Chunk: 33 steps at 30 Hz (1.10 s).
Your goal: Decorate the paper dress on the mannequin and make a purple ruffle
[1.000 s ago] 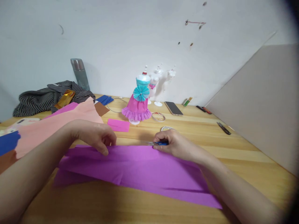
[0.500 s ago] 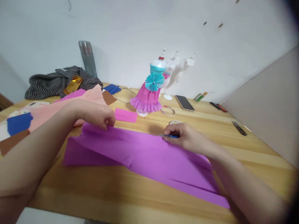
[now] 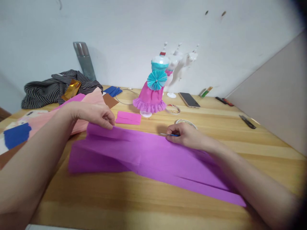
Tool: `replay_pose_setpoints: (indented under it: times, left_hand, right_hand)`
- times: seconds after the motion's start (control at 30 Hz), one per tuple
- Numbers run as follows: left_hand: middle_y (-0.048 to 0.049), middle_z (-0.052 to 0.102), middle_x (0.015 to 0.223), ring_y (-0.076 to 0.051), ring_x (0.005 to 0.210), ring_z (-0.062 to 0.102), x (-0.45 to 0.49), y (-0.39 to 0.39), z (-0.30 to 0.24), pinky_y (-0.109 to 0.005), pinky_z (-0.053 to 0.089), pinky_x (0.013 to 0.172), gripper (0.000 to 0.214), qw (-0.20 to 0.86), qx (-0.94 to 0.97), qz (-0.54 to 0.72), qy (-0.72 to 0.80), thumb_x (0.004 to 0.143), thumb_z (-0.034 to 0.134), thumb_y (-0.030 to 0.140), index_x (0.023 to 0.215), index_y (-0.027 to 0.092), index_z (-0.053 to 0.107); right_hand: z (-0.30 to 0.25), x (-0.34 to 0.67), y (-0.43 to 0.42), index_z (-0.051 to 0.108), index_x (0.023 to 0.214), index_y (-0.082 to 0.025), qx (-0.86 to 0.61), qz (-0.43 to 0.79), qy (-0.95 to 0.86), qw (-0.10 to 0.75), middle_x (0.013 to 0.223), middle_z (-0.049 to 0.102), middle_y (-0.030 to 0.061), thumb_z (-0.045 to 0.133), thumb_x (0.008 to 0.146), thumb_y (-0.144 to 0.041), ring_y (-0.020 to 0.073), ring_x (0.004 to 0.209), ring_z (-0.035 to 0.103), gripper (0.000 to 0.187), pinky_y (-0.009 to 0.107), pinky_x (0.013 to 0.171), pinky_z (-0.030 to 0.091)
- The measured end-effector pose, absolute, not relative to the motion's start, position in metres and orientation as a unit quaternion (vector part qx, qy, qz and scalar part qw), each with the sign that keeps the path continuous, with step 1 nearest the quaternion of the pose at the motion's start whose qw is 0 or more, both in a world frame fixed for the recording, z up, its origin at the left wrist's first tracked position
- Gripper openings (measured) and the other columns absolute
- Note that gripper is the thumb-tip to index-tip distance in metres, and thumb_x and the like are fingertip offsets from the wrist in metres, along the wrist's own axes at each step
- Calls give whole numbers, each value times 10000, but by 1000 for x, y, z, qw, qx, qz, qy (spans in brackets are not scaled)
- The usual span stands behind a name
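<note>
purple paper [image 3: 148, 156]: left hand [image 3: 96, 113] pinches its edge; right hand [image 3: 185, 135] grips half-hidden scissors [image 3: 169, 134].

One purple crepe paper sheet [image 3: 153, 159], one small pink folded piece [image 3: 128, 118], three doll mannequins [image 3: 176, 68], one of them dressed [image 3: 153, 92], one phone [image 3: 189, 100], one steel flask [image 3: 83, 60], two hands [image 3: 96, 113], one striped garment [image 3: 55, 88].
</note>
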State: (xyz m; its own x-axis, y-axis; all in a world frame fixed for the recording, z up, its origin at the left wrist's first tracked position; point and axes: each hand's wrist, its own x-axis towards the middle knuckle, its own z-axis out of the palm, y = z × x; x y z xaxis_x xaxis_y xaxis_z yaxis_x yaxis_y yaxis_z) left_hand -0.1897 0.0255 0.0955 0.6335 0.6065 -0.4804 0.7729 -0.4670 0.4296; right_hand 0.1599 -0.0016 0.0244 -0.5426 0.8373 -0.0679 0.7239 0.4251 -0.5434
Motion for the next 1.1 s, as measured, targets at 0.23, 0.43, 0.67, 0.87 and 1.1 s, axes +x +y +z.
replay_pose_setpoints:
  times: [0.23, 0.43, 0.67, 0.87, 1.1]
  left_hand:
    - [7, 577, 728, -119, 664, 501, -189, 31, 85, -196, 393, 629, 177, 349, 840, -127, 397, 824, 555, 329, 774, 170, 616]
    - [-30, 668, 941, -157, 859, 590, -188, 34, 81, -198, 427, 729, 270, 350, 831, -121, 415, 837, 533, 348, 979, 177, 687]
    - [-4, 568, 706, -149, 700, 545, -182, 32, 82, -211, 424, 646, 324, 375, 845, -141, 354, 908, 434, 382, 723, 166, 590]
    - [20, 525, 701, -116, 660, 489, -176, 28, 84, -178, 393, 606, 187, 374, 842, -138, 365, 851, 482, 276, 723, 163, 558]
    - [19, 548, 736, -114, 680, 488, -181, 33, 80, -176, 377, 620, 128, 325, 853, -133, 386, 816, 502, 252, 765, 159, 575]
  right_hand:
    - [26, 162, -2, 572, 628, -191, -462, 269, -837, 117, 562, 523, -30, 556, 751, -307, 106, 549, 449, 171, 239, 545, 316]
    - [32, 159, -4, 551, 614, -188, -459, 293, -831, 117, 544, 477, -39, 549, 749, -314, 91, 522, 404, 184, 235, 523, 285]
    - [32, 162, -3, 566, 638, -187, -455, 270, -840, 117, 568, 497, -30, 548, 775, -338, 100, 546, 425, 205, 237, 540, 303]
    - [34, 162, -4, 549, 619, -184, -454, 275, -841, 107, 551, 463, -38, 545, 769, -336, 92, 526, 391, 214, 234, 528, 288]
    - [34, 163, -4, 541, 618, -178, -449, 282, -842, 99, 552, 419, -46, 559, 773, -357, 88, 528, 359, 238, 232, 515, 269]
